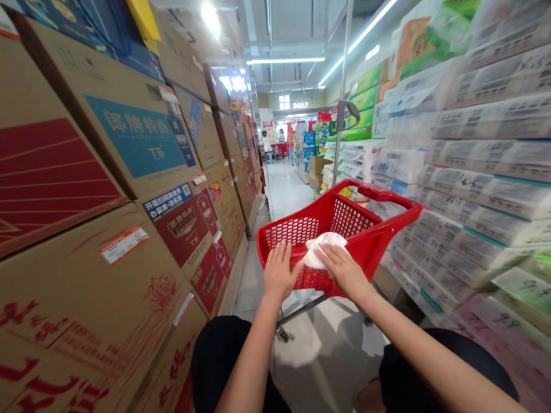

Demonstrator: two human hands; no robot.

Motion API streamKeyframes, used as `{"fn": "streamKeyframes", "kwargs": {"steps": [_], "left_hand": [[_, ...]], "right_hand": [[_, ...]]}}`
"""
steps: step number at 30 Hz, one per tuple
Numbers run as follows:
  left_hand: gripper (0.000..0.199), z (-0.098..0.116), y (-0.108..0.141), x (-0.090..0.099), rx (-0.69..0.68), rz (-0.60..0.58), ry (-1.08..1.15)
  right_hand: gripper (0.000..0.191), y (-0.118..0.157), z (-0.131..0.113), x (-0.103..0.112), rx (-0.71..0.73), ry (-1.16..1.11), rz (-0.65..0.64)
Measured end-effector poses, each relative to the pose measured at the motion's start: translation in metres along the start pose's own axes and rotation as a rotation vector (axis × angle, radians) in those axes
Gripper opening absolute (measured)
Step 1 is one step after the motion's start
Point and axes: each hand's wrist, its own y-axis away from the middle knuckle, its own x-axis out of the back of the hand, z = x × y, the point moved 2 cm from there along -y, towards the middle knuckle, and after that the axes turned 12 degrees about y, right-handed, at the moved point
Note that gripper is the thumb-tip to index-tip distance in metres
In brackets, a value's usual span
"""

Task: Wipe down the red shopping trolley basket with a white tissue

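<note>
A red plastic shopping cart [370, 246] with perforated sides stands in front of me, its handle toward the upper right. My left hand [279, 272] rests on the cart's near side, fingers spread, with nothing seen in it. To its right, my right hand [342, 268] presses a crumpled white cloth [326, 248] against the cart's red side. The cloth sticks out above and to the left of the right-hand fingers. Between the two hands lies a small gap, with the left thumb near the cloth's edge.
Stacked cardboard boxes [142, 137] line the left side. Piled white packs [486, 149] rise on the right. A metal pole [343, 74] stands behind the cart. The aisle floor [282, 183] runs ahead, and a person [281, 135] is far back. My knees flank the lower view.
</note>
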Motion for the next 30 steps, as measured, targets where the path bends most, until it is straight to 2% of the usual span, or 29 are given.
{"fn": "streamKeyframes", "kwargs": {"steps": [2, 4, 8, 10, 13, 17, 20, 24, 27, 30], "left_hand": [[0.067, 0.015, -0.001, -0.01, -0.052, 0.002, 0.004], [0.067, 0.02, -0.001, -0.015, -0.062, 0.035, 0.012], [0.063, 0.014, -0.001, -0.014, -0.122, 0.042, 0.044], [0.064, 0.016, -0.006, -0.014, -0.087, 0.03, 0.043], [0.067, 0.034, -0.016, -0.022, -0.054, 0.023, 0.048], [0.066, 0.056, -0.022, -0.034, -0.185, 0.033, 0.124], [0.062, 0.052, -0.019, -0.036, -0.23, 0.024, 0.16], [0.06, 0.048, -0.015, -0.037, -0.234, 0.011, 0.189], [0.063, 0.055, -0.014, -0.039, -0.223, 0.023, 0.197], [0.064, 0.059, -0.012, -0.037, -0.226, 0.021, 0.202]], "right_hand": [[0.059, -0.004, -0.001, 0.001, 0.017, 0.016, 0.005], [0.058, -0.006, 0.007, 0.004, 0.02, 0.036, 0.003], [0.054, 0.001, 0.039, 0.009, -0.065, 0.095, -0.02], [0.05, 0.004, 0.045, 0.008, -0.105, 0.117, -0.027], [0.048, 0.002, 0.034, 0.004, -0.122, 0.123, -0.011], [0.051, -0.003, 0.025, 0.007, -0.07, 0.101, -0.001], [0.05, 0.002, 0.05, 0.019, -0.058, 0.13, -0.023], [0.048, 0.016, 0.088, 0.029, -0.142, 0.217, -0.03], [0.047, 0.022, 0.09, 0.029, -0.155, 0.246, -0.027], [0.048, 0.026, 0.089, 0.031, -0.09, 0.235, -0.034]]}}
